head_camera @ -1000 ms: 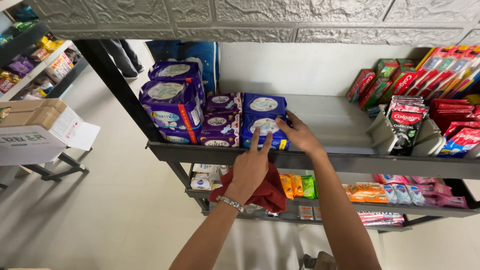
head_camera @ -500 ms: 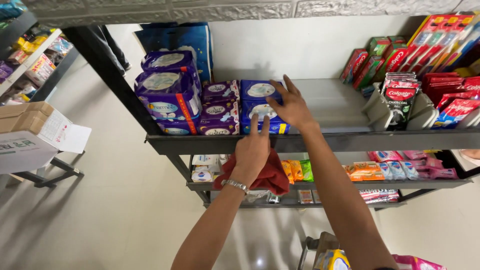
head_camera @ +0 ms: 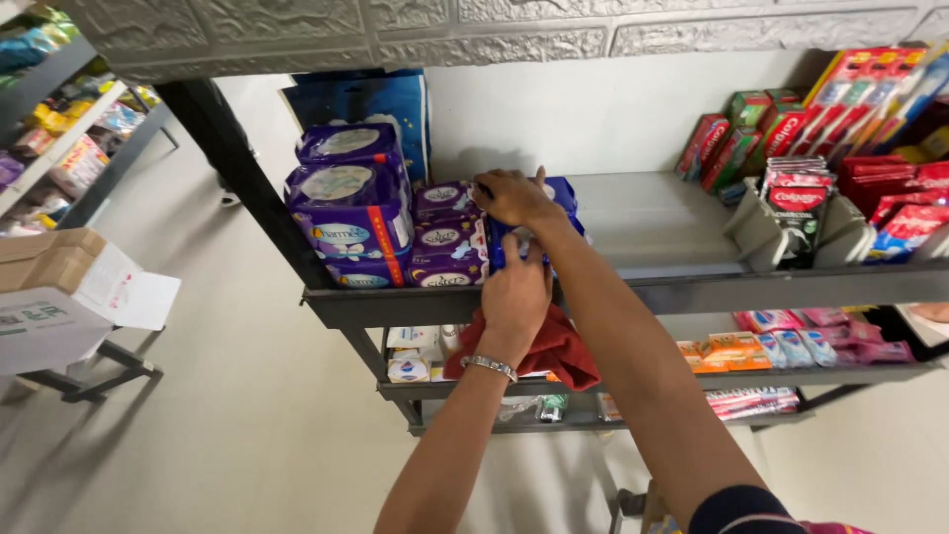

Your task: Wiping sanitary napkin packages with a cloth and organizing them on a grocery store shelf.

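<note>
Observed at a grey metal shelf [head_camera: 652, 222]: right hand [head_camera: 514, 196] laid palm-down over the top of the blue packs [head_camera: 565, 198], fingers curled along the upper edge, closed loosely on the pack rather than clamped; left hand [head_camera: 516, 295] just below and in front of the right, fingers raised against the front face of the same blue stack, with a red cloth [head_camera: 559, 348] bunched under the palm; whether the left grip pinches the pack or only steadies it cannot be told, the fingertips being hidden.

Blue packs standing near the shelf's front edge, directly under the right grip; touching on the far side of that grip, a column of small purple packs [head_camera: 447, 237]; beyond those, taller purple packs [head_camera: 348, 203] stacked two high.

Recommended for sound handling, as a judgement: keep the upper grip flat and spread so the soft pack does not buckle; support the front face from below with the lower grip; keep the cloth clear of the pack edge, since it could snag or drag a pack off the lip; move square to the purple column so it is not toppled; avoid leaning on the shelf edge.

Noted well away from both grips: red cartons [head_camera: 791, 193] and a grey display tray [head_camera: 756, 232] further along the shelf; a cardboard box [head_camera: 49, 297] on a separate stand.
</note>
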